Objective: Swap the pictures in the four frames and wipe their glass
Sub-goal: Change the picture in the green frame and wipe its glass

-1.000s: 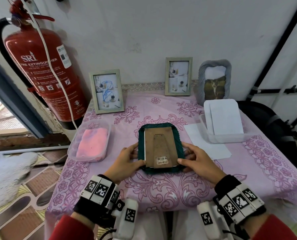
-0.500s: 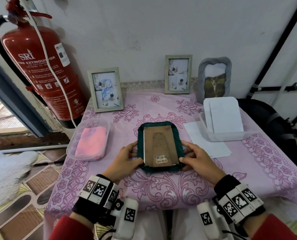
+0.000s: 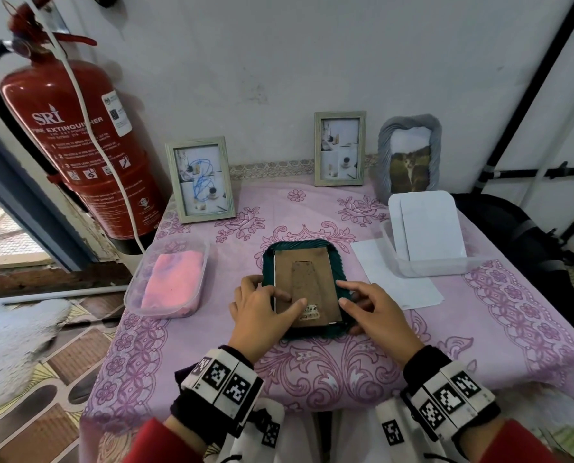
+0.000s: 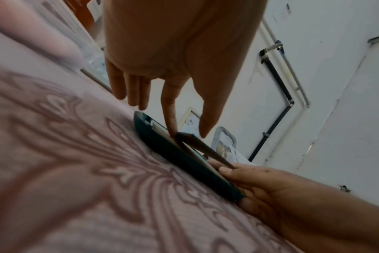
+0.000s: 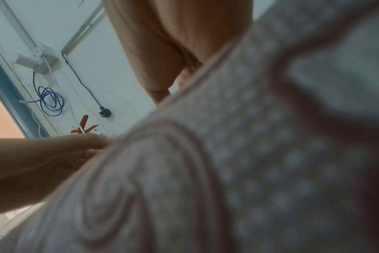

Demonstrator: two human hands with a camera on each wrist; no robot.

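A green frame (image 3: 268, 262) lies face down in the middle of the table, its brown backing board (image 3: 307, 275) up. My left hand (image 3: 269, 305) reaches over the frame's left side with straight fingers; in the left wrist view its index fingertip (image 4: 172, 131) touches a corner of the backing board (image 4: 201, 147), which stands tilted up off the green frame (image 4: 180, 160). My right hand (image 3: 359, 299) holds the frame's near right edge, thumb on top and fingers under it (image 4: 244, 184). Three more frames stand along the wall: two pale wooden ones (image 3: 200, 180) (image 3: 340, 148) and a grey one (image 3: 409, 155).
A clear tub with a pink cloth (image 3: 173, 282) sits at the left. At the right stands a clear tub (image 3: 429, 267) holding white sheets, with a white paper (image 3: 389, 275) beside it. A red fire extinguisher (image 3: 75, 145) hangs by the table's left corner.
My left hand has moved from the frame's left edge onto the backing board. My right hand's fingers have shifted along the frame's right side.
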